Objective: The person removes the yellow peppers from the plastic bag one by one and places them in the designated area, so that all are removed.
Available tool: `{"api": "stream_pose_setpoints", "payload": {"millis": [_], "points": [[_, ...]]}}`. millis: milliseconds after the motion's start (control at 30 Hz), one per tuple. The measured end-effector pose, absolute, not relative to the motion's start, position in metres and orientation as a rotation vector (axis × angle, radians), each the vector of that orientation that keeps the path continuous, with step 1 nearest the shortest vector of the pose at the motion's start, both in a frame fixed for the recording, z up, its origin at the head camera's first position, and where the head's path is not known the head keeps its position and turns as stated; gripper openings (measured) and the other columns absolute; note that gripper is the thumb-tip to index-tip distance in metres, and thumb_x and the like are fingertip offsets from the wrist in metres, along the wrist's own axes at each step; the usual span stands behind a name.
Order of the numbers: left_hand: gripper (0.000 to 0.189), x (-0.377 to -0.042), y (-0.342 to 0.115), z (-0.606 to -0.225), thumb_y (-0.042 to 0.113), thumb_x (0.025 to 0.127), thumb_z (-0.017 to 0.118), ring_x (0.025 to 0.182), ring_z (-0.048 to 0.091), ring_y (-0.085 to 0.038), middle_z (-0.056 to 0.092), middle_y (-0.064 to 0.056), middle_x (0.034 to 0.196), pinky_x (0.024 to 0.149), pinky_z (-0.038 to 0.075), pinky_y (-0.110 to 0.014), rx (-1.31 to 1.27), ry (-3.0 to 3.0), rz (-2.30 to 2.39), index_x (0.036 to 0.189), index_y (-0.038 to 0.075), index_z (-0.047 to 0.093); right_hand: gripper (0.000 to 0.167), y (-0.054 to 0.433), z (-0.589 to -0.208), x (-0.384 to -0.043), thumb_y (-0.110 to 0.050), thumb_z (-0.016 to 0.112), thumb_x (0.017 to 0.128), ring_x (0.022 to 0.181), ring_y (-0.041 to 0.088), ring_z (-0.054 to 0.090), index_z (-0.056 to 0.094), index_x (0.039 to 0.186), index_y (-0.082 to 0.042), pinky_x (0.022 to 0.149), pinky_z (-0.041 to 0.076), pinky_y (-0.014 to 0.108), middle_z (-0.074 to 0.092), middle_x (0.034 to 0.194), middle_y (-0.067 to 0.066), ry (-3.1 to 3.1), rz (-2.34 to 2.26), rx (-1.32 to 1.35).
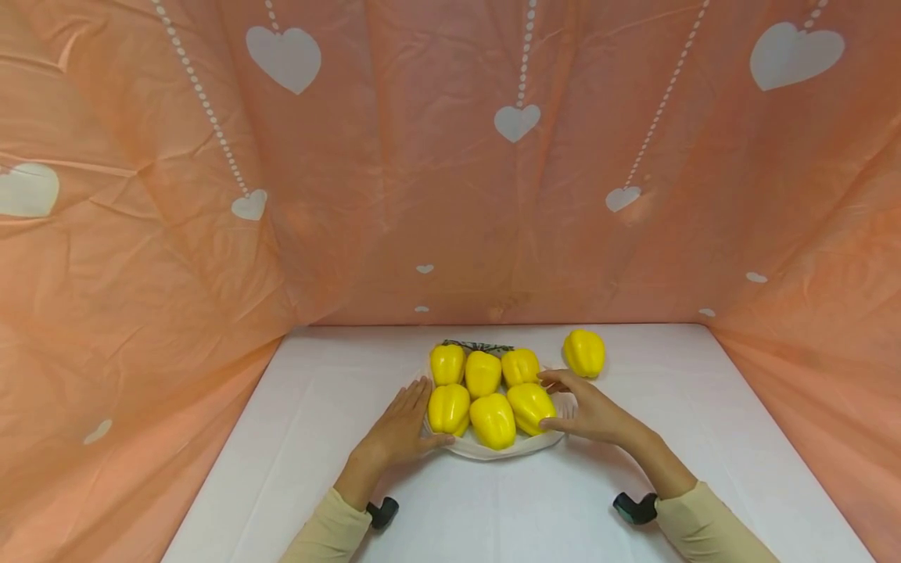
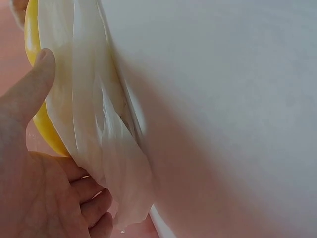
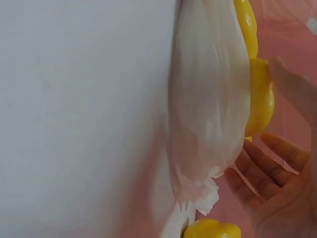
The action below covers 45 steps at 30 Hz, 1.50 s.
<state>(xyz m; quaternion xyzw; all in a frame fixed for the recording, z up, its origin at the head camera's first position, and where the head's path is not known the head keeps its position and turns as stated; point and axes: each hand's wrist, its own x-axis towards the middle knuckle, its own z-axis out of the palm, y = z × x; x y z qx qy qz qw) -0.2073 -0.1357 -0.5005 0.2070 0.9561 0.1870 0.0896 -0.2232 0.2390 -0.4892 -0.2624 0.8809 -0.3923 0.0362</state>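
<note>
Several yellow bell peppers (image 1: 493, 421) sit in two rows on a whitish plastic bag (image 1: 486, 452); its pale folds (image 3: 210, 89) rise along their side in the right wrist view. My left hand (image 1: 403, 426) rests along the bag's left edge, fingers extended and thumb at the near rim. In the left wrist view its thumb lies against the bag beside a pepper (image 2: 47, 131). At the right side, my right hand (image 1: 587, 410) spreads thumb and fingers around the near right pepper (image 1: 531, 407). The thumb tip is right at that pepper's edge; the other fingers reach out loosely.
One more yellow pepper (image 1: 584, 353) lies apart on the white table (image 1: 338, 375), behind the right hand. A dark printed part of the bag (image 1: 486, 346) shows behind the back row. Orange sheeting (image 1: 450, 203) with white hearts hangs around the back and sides.
</note>
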Motion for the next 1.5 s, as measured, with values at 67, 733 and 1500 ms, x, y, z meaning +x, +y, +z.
{"api": "stream_pose_setpoints", "payload": {"millis": [67,733,1500], "points": [[0.111,-0.2066,-0.1354,-0.4994,0.062,0.097,0.071,0.165,0.017,-0.035,0.017,-0.024,0.177,0.136,0.013,-0.05,0.621,2.847,0.559,0.167,-0.008,0.02,0.077,0.2383,-0.4897,-0.2232,-0.029,0.09,0.09,0.128,0.042,0.062,0.052,0.15,0.0,0.113,0.047,0.069,0.064,0.138,0.016,2.701,-1.207,-0.807],[0.108,-0.205,-0.1337,-0.4969,0.056,0.098,0.073,0.165,0.018,-0.037,0.019,-0.025,0.176,0.136,0.012,-0.05,0.625,2.859,0.565,0.166,-0.01,0.022,0.073,0.2395,-0.4948,-0.2221,-0.031,0.089,0.091,0.129,0.038,0.061,0.053,0.149,-0.004,0.114,0.045,0.069,0.061,0.148,0.015,2.647,-1.175,-0.819],[0.11,-0.207,-0.1355,-0.5037,0.06,0.098,0.072,0.165,0.018,-0.038,0.018,-0.025,0.176,0.136,0.013,-0.05,0.63,2.857,0.572,0.166,-0.009,0.021,0.078,0.2422,-0.4945,-0.2267,-0.031,0.093,0.086,0.123,0.03,0.056,0.051,0.148,-0.007,0.11,0.05,0.06,0.06,0.14,0.009,2.614,-1.109,-0.904]]}}
